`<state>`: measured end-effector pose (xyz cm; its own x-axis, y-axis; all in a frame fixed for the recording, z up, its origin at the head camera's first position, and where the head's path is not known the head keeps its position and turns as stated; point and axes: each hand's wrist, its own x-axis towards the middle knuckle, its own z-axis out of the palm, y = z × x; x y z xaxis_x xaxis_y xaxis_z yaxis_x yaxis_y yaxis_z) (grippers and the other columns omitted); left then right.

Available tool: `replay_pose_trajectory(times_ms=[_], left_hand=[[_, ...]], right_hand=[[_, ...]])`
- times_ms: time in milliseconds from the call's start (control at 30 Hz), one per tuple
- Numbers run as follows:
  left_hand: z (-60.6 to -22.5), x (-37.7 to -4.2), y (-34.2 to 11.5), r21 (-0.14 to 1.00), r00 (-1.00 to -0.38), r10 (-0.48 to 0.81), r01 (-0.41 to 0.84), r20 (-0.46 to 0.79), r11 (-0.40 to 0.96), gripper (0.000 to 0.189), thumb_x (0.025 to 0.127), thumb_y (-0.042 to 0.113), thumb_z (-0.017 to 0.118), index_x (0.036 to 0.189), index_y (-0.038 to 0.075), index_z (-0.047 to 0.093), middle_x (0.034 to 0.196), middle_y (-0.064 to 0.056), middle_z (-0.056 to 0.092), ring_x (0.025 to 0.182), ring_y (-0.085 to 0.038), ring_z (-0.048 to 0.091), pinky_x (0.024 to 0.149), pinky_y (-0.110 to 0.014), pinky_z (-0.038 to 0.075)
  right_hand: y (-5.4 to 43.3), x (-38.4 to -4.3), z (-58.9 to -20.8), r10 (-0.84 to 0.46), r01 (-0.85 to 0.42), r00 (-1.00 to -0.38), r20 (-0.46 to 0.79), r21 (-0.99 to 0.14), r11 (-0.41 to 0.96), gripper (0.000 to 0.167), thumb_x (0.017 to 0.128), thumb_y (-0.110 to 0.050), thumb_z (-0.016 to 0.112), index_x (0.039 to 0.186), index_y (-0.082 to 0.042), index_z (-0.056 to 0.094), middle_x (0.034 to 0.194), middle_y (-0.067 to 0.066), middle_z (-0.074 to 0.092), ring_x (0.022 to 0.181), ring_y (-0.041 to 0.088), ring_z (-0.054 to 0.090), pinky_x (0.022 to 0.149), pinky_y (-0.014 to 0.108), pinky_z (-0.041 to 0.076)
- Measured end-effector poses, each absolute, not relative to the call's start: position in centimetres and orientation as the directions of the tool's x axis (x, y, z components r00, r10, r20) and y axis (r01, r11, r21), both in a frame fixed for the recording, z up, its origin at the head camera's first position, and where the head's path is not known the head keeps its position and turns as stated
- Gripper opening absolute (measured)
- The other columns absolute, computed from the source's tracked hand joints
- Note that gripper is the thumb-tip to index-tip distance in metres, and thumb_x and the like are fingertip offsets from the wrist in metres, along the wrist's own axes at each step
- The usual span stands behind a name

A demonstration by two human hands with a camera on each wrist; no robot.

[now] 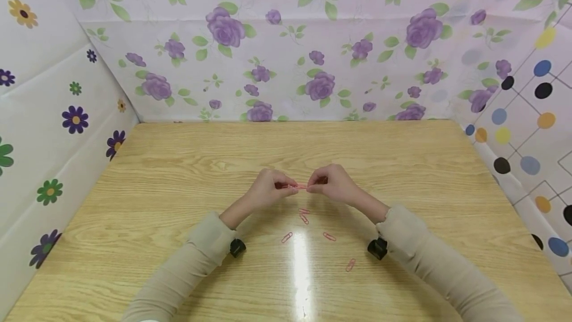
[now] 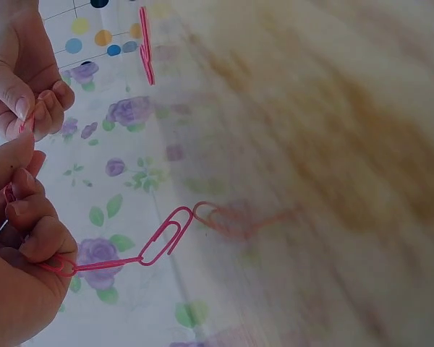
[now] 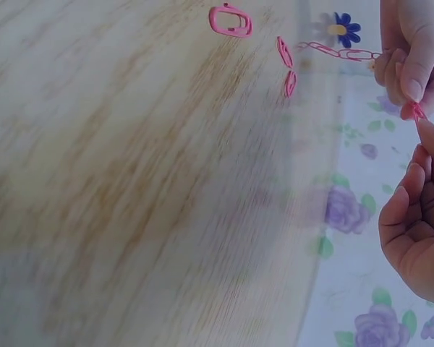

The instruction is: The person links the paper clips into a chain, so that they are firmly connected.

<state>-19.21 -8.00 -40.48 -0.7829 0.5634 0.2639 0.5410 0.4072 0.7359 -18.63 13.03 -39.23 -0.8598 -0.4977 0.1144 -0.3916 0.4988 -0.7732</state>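
Observation:
Over the middle of the table, both hands meet fingertip to fingertip. My left hand (image 1: 270, 189) pinches a pink paper clip between thumb and fingers. From its curled fingers a chain of linked pink paper clips (image 2: 166, 237) hangs down to the tabletop. My right hand (image 1: 336, 184) pinches a pink paper clip (image 3: 418, 112) at the same spot, where the two hands' clips meet. Fingertips hide most of that joint, so I cannot tell whether the clips are linked there.
Several loose pink paper clips lie on the wooden table (image 1: 178, 173) nearer the body, among them one paper clip (image 1: 287, 237) at left, another paper clip (image 1: 329, 237) at right and a paper clip (image 1: 350, 265) closest in. Flowered sheeting (image 1: 286, 53) stands behind the table.

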Motion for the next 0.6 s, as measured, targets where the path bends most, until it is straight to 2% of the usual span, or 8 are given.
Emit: replay_pose_trajectory(times_ms=[367,600], left_hand=[[-40.4,-19.3,-8.3,0.694,-0.751,0.591,0.594,0.296,0.407,0.005,0.079,0.005,0.07,0.079,0.001,0.073,0.071,-0.005,0.067,0.055,-0.004,0.047,0.05,-0.018,0.04],[-40.4,-19.3,-8.8,0.717,-0.752,0.619,0.559,0.226,0.417,0.005,0.081,0.005,0.067,0.079,0.002,0.071,0.07,-0.001,0.064,0.056,-0.005,0.048,0.051,-0.019,0.042]], right_hand=[[13.9,-18.4,-39.2,-0.482,-0.373,-0.87,0.106,-0.78,0.502,0.005,0.081,-0.009,0.069,0.076,-0.008,0.068,0.068,-0.001,0.061,0.057,0.013,0.05,0.051,0.026,0.042],[14.2,-18.4,-39.4,-0.516,-0.421,-0.842,0.156,-0.788,0.449,0.007,0.082,-0.013,0.068,0.075,-0.01,0.067,0.069,-0.003,0.062,0.059,0.012,0.052,0.053,0.027,0.044]])
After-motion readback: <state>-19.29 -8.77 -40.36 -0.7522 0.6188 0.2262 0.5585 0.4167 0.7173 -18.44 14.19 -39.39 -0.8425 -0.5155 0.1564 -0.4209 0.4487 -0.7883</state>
